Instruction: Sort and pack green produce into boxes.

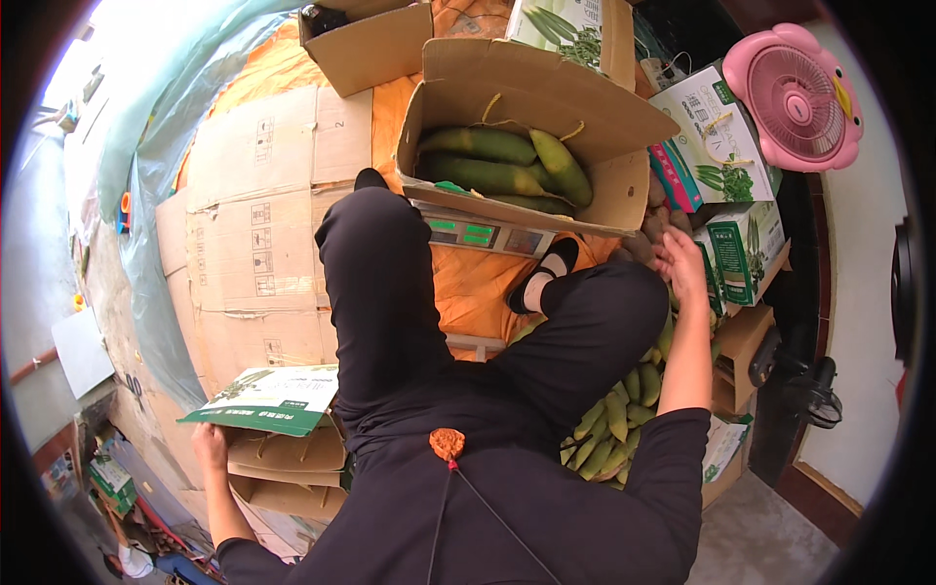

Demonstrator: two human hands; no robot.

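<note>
My left hand [208, 446] grips the edge of a green-and-white printed carton [263, 400] at the lower left; its open flaps face my leg. My right hand [681, 263] is at the right, its fingers bent beside brown roundish tubers [643, 244]; whether it holds one cannot be made out. In front of my knees, an open brown cardboard box [531, 83] contains several large, long green vegetables [487, 175]. The box rests on a scale [478, 234] with lit green displays.
A pile of smaller green vegetables [614, 429] lies beside my right leg. Printed cartons [746, 253] and a pink fan [799, 102] stand at the right. Flattened cardboard [258, 234] covers the floor at left, and another brown box [370, 44] is at the back.
</note>
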